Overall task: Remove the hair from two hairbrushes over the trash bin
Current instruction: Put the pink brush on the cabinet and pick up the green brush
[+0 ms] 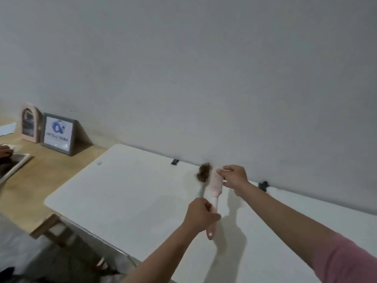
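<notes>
A pink hairbrush (215,185) is held up over the white table (126,193). My left hand (201,214) grips its handle, whose end sticks out below the fist. My right hand (233,176) holds the brush head from the right, fingers curled on it. A second hairbrush (203,176) with a pale handle lies on the table just left of the pink one, its head packed with brown hair. No trash bin is in view.
A grey framed sign (58,133) and a pink arched frame (30,123) stand on the wooden table (40,174) at left, where another person's hand (5,152) rests by a tablet. Two black clips (263,185) sit along the wall edge.
</notes>
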Motion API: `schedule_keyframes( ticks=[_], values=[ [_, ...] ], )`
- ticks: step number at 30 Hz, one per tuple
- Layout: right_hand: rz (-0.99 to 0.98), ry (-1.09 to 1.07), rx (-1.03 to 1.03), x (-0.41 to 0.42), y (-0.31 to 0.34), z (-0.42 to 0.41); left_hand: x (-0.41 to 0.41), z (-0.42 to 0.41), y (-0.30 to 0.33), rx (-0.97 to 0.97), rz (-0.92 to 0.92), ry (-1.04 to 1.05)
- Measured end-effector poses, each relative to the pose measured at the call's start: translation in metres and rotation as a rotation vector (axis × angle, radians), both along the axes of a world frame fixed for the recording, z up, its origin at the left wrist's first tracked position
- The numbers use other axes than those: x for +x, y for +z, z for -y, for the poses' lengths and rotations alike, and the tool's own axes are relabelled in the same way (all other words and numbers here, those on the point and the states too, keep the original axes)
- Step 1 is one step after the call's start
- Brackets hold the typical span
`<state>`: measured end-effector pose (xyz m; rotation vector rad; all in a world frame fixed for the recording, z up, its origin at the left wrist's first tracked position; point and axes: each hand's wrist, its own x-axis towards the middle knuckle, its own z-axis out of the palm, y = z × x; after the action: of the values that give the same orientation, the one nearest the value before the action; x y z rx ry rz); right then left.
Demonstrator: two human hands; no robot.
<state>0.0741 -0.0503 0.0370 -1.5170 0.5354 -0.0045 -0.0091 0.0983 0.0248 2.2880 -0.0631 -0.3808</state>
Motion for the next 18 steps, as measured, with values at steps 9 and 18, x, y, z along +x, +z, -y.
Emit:
schedule_keyframes(
  ticks=[9,18],
  values=[
    [-0.127,-0.071,-0.228,0.029,-0.045,0.075,0.029,0.071,-0.040,0.089,0.052,-0.035],
    [-0.170,-0.087,-0.270,0.046,-0.071,0.089,0.039,0.085,-0.055,0.041,0.049,-0.033]
  ],
)
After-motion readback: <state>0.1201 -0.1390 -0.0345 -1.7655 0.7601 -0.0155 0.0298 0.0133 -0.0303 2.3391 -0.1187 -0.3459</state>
